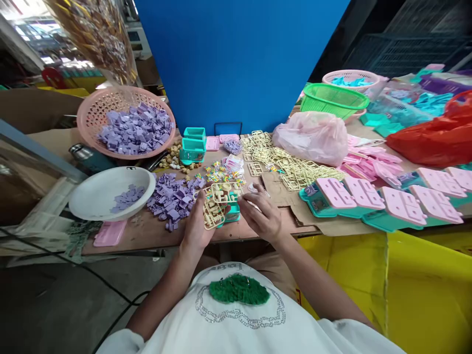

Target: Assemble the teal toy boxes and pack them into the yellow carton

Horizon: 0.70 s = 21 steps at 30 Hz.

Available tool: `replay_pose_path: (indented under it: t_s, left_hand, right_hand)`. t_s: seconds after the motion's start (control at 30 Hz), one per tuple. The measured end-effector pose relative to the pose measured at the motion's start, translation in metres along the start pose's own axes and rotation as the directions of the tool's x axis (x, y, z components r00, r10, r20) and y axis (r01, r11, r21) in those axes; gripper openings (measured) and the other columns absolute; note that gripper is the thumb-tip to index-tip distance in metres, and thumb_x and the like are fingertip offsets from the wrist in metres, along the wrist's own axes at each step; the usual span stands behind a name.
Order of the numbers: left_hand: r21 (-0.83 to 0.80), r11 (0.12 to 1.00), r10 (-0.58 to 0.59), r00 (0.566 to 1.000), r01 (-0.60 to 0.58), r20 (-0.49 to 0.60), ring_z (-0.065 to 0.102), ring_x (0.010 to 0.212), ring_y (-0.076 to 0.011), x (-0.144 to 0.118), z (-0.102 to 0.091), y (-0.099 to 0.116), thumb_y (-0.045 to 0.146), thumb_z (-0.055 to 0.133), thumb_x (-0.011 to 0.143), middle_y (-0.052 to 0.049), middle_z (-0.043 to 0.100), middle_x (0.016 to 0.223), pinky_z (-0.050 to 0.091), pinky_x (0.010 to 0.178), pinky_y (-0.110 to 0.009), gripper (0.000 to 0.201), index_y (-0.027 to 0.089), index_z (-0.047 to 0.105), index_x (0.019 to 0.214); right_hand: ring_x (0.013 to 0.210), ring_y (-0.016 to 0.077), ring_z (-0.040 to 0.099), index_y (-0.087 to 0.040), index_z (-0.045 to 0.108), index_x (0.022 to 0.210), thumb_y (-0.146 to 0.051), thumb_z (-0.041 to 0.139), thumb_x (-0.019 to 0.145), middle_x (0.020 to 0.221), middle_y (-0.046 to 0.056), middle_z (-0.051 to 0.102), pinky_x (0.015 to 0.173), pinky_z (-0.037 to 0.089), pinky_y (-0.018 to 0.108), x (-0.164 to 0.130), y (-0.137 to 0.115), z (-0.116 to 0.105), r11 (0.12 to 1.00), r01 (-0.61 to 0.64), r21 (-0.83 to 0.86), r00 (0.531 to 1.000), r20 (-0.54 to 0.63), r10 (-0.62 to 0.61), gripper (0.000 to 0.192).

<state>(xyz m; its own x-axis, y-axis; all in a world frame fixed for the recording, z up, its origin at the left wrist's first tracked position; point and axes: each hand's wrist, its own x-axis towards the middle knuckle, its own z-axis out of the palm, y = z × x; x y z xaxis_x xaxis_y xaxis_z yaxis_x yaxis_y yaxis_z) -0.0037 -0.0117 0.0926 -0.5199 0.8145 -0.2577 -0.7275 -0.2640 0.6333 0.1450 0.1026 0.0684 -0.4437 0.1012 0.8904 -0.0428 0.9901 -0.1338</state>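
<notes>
My left hand (197,223) grips a cream plastic parts frame (220,201) over the front of the table. A teal toy box (233,214) sits just under that frame. My right hand (261,214) rests beside it, fingertips touching the frame's right edge and a small white piece. A loose heap of purple plastic pieces (171,196) lies left of my left hand. Small colourful stickers and cards (221,171) are scattered behind the frame.
A white bowl (96,202) and a pink basket (92,110) hold purple pieces at left. Cream frames (291,167), a pink bag (313,135), rows of pink-and-teal toys (383,204), green basket (334,98) and red bag (435,137) fill the right. Blue board (236,59) behind.
</notes>
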Motion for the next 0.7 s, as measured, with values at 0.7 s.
replay_pose_path:
  t_s: [0.7]
  left_hand:
    - [0.027,0.992,0.123,0.991,-0.122,-0.046,0.075,0.125,-0.0274,0.016,-0.008,-0.009,0.085,0.048,0.096,-0.009,0.080,0.131,0.065,0.100,-0.039,0.073,0.029,0.070,0.137]
  right_hand:
    - [0.063,0.0133,0.061,-0.021,0.069,0.079,-0.060,0.099,0.062,0.073,-0.001,0.068,0.061,0.056,0.029,0.039,0.002,0.019,0.065,-0.772,0.632,0.415,0.423,0.806,0.052]
